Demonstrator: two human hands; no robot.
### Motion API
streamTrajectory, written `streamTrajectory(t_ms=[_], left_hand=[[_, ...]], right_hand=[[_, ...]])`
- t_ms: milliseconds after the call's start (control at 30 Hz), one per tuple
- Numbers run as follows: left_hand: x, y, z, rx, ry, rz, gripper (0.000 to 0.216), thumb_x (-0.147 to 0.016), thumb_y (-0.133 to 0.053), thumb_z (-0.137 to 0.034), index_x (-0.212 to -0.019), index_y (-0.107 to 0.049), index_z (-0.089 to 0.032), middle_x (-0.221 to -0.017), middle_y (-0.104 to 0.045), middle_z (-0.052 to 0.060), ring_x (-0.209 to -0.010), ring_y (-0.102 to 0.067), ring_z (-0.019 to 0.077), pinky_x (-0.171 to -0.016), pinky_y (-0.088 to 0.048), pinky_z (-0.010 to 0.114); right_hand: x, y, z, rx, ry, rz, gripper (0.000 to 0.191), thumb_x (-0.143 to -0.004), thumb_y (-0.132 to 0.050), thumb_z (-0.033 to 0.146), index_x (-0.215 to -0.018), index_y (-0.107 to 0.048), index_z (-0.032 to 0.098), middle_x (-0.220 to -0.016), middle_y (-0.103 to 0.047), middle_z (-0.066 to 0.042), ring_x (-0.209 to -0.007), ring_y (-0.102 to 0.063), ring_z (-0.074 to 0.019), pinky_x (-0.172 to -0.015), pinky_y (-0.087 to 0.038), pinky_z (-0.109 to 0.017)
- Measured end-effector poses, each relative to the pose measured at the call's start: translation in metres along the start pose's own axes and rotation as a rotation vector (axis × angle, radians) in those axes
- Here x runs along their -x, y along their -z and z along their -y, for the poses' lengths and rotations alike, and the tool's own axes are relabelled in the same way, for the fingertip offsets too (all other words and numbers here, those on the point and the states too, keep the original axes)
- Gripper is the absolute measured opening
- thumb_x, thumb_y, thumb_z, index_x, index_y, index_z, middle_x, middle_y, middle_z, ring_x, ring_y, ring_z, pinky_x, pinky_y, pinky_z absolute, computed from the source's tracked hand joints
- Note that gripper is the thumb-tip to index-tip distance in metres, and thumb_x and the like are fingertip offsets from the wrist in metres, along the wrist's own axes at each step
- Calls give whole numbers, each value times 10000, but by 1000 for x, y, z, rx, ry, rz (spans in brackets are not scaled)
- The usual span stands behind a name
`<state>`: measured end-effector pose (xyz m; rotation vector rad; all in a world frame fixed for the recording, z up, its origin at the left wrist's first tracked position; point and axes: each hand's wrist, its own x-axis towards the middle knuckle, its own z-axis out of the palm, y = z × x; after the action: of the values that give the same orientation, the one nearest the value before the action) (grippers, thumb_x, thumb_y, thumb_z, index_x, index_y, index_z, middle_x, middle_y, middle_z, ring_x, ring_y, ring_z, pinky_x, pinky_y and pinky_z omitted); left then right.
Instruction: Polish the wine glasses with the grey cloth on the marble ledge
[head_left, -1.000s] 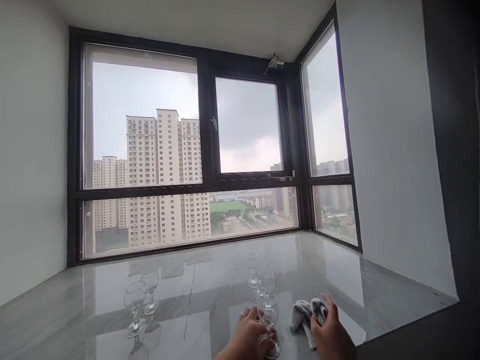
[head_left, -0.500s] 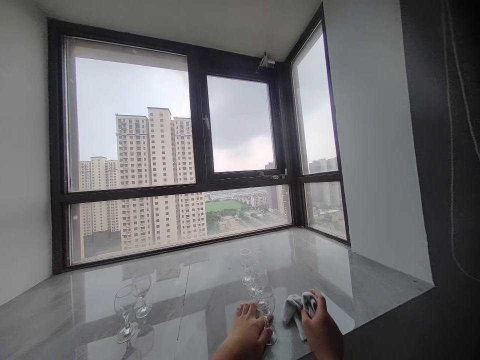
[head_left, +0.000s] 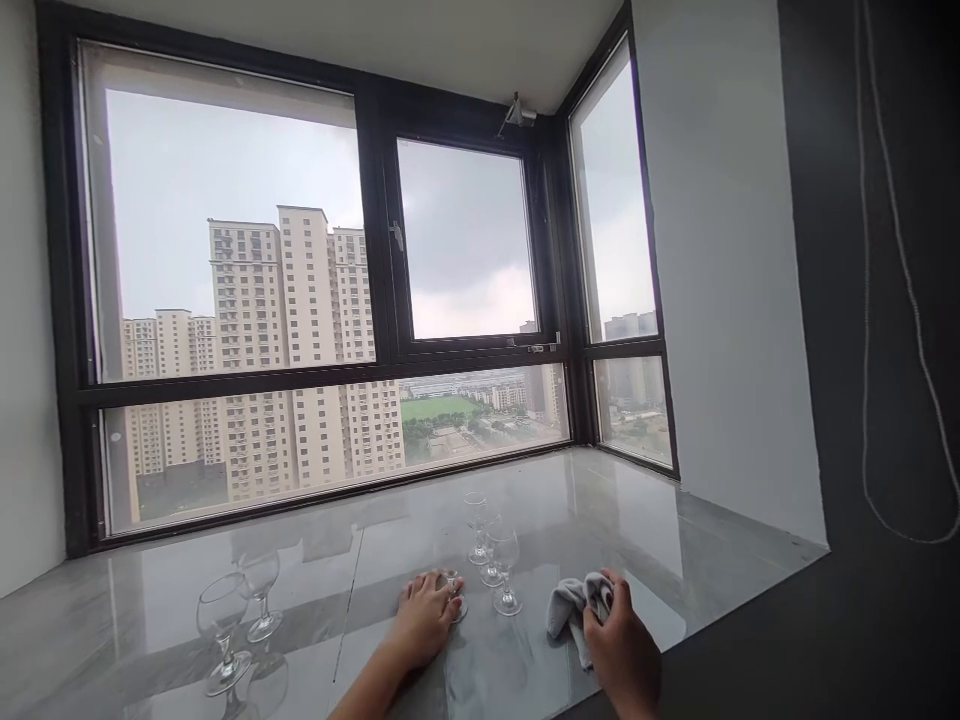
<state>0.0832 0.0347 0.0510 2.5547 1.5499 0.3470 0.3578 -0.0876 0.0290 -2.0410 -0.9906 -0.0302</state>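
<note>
My left hand is closed round a small clear stemmed glass, low over the shiny grey sill. Fingers cover much of that glass, and I cannot tell how it is tilted. Right of it, three similar glasses stand upright in a slanting row; the nearest glass is the plainest to see. My right hand grips a crumpled grey cloth, which hangs to the left of the fingers. Two more stemmed glasses, a front one and one behind it, stand upright on the left.
The glossy sill reflects the windows and glasses. Dark window frames rise behind it. A pale wall bounds the right side, and a looped cord hangs beyond it. The sill's front edge slants at the right.
My left hand has moved left and away from the row, taking the front glass with it. My right hand still grips the cloth. The whole view has shifted slightly.
</note>
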Motion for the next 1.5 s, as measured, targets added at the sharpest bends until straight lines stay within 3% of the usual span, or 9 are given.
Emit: streamTrajectory(t_ms=[300, 533, 700, 833, 933, 1000, 1067, 1333, 1500], left_hand=[[-59, -2, 5, -48, 246, 34, 534, -1002, -353, -408, -1485, -465, -207, -1614, -326, 165, -1467, -280, 408, -1153, -150, 638], [-69, -9, 9, -61, 336, -60, 671, -990, -320, -541, -1552, -331, -175, -1608, -318, 208, -1466, -299, 389, -1159, -173, 621], [-22, -6, 41, 21, 135, -476, 493, -1001, -304, -403, -1360, -550, -171, -1382, -590, 146, -1301, -524, 289, -1088, -385, 458], [41, 25, 91, -1, -59, -845, 297, -961, -392, -327, -1111, -623, -214, -1120, -666, 92, -1082, -618, 261, -944, -470, 404], [75, 52, 120, -38, 61, -1183, 348, -894, -471, -364, -1185, -561, -195, -1208, -567, 132, -1179, -525, 310, -1002, -424, 473], [86, 63, 132, 1, 249, -1418, 511, -838, -510, -416, -1281, -490, -163, -1301, -461, 170, -1274, -413, 361, -1050, -371, 544], [89, 68, 138, 69, 429, -1551, 671, -774, -547, -442, -1362, -410, -149, -1365, -378, 193, -1316, -340, 407, -1060, -334, 608], [86, 64, 147, 164, 699, -1516, 893, -661, -601, -419, -1460, -274, -190, -1471, -330, 219, -1365, -342, 466, -1056, -330, 654], [89, 63, 167, 476, 977, -1298, 838, -637, -677, -356, -1375, -298, -241, -1282, -555, 179, -1178, -558, 433, -1003, -380, 644]], right_hand=[[-1, -3, -3, -12, 8, -35, 380, -931, -405, 299, -1305, -442, 246, -1071, -750, -66, -876, -733, -246, -621, -424, -291], [-3, -5, -4, -11, -17, -33, 406, -917, -417, 271, -1322, -436, 254, -1066, -750, -58, -865, -725, -259, -623, -419, -300], [-3, -3, -4, -32, 0, -32, 402, -913, -428, 279, -1314, -447, 256, -1134, -738, -73, -894, -724, -253, -638, -420, -291], [-2, 0, -3, -24, -14, -3, 409, -914, -415, 310, -1318, -447, 255, -1104, -744, -78, -872, -722, -270, -626, -417, -304], [-2, 0, -5, -17, -8, -8, 415, -913, -406, 331, -1320, -439, 257, -1118, -739, -84, -881, -721, -280, -642, -424, -313], [-3, -1, -6, -16, -13, 0, 419, -916, -393, 346, -1324, -432, 257, -1090, -743, -87, -870, -720, -288, -642, -426, -321], [-4, -2, -7, -20, -18, 20, 423, -919, -380, 360, -1328, -426, 260, -1066, -746, -86, -857, -720, -293, -633, -427, -326], [-4, 1, -4, -14, -27, 25, 430, -918, -358, 384, -1320, -435, 253, -1117, -735, -107, -843, -723, -302, -626, -435, -338], [-5, 2, -5, -29, -46, 67, 452, -921, -358, 426, -1324, -448, 243, -1033, -741, -115, -720, -701, -289, -544, -413, -325]])
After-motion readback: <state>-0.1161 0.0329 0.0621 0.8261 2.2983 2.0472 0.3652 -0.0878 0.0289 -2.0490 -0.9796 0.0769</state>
